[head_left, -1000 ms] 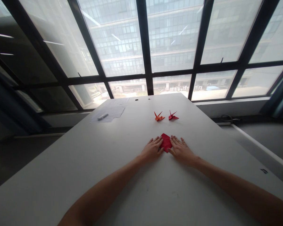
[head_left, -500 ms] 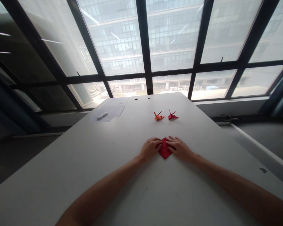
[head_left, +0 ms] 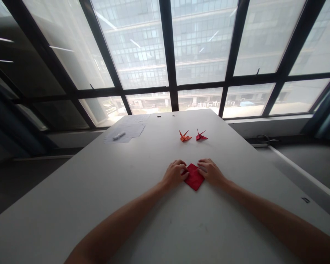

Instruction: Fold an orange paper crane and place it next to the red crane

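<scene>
A square of red origami paper (head_left: pixel 194 177), folded into a diamond, lies flat on the white table (head_left: pixel 99 183) in front of me. My left hand (head_left: pixel 174 174) curls over its left corner, and my right hand (head_left: pixel 211 172) rests with its fingertips on the right corner. The middle of the paper shows between my hands. Farther up the table stand a small orange paper crane (head_left: pixel 185 137) and a red paper crane (head_left: pixel 201 136), side by side and apart from my hands.
Loose white papers (head_left: pixel 125 132) with a white marker (head_left: pixel 119 136) on them lie at the table's far left. Scissors (head_left: pixel 266 138) lie on a ledge beyond the right edge. Tall dark-framed windows (head_left: pixel 167 55) stand behind the far end.
My hands have moved apart toward the paper's side corners, showing more of the red paper. The paper now lies flatter and wider. The two cranes have not moved.
</scene>
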Demonstrator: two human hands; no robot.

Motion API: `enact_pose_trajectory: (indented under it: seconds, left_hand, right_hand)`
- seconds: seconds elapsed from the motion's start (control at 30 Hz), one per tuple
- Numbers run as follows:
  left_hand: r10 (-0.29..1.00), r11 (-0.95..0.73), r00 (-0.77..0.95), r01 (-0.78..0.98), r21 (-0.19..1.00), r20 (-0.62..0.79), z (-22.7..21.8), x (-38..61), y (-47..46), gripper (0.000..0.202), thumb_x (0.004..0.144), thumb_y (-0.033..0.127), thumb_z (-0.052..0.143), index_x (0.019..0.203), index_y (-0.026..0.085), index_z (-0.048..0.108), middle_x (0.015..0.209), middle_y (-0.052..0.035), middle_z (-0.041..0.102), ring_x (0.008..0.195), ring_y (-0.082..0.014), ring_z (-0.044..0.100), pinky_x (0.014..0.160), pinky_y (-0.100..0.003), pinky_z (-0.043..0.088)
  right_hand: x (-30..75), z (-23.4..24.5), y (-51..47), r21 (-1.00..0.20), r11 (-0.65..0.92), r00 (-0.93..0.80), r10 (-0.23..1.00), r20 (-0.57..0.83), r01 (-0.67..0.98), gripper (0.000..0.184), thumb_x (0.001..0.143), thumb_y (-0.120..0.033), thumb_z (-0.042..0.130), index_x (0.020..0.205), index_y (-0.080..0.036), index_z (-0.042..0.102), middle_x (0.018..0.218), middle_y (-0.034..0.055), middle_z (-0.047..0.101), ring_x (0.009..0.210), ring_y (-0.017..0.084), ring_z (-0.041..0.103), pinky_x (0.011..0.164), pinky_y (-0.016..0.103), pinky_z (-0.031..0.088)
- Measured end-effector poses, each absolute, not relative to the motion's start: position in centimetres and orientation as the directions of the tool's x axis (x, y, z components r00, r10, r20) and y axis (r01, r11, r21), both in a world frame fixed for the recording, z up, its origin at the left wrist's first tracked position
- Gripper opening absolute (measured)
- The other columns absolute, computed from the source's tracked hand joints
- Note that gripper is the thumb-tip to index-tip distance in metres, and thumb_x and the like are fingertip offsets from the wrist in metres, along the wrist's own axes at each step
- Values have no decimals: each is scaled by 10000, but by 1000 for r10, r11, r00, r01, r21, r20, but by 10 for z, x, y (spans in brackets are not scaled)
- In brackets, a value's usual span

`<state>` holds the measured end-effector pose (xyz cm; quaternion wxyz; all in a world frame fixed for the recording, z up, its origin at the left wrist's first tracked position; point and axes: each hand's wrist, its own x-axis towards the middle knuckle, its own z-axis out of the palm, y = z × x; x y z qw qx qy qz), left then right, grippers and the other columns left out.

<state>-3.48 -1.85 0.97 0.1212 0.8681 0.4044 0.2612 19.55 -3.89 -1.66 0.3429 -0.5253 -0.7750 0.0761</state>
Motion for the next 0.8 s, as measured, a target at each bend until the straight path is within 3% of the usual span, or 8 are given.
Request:
enact_pose_trajectory:
  seconds: [0.13,0.4,0.53,0.8]
  left_hand:
    - [763,-646,538,629,432,357,9,-35,-18,109,851,288,655,919,227,714,1092,-53,663,1013,-215,605,968,-373,485]
    - [735,-678,610,645,352,296,4,-35,-15,502,895,264,573,1391,257,504,1393,-59,554,1317,-234,458,1114,-411,383]
    - [710,-701,648,610,369,276,2,-35,-14,549,897,214,543,1438,244,453,1431,-67,530,1350,-236,444,1139,-413,349]
    - [716,-695,622,588,414,317,5,-36,-16,591,881,198,560,1450,282,421,1311,-49,600,1216,-220,533,1083,-380,395]
  right_hand:
    - [195,-15,-41,-416,441,-271,872,408,795,281,889,-272,571,1127,-208,706,1254,116,637,1197,271,544,1025,424,442]
    - [194,-14,-41,-421,503,-328,845,422,755,303,889,-214,542,1148,-229,699,1239,82,656,1195,253,545,1043,407,406]
    - [192,-10,-42,-468,546,-337,822,459,694,321,856,-174,560,1147,-217,689,1181,75,687,1131,241,583,1016,389,425]
    - [191,-3,-46,-542,577,-313,805,504,611,397,821,-100,551,1172,-239,673,1022,51,723,988,226,625,934,382,458]
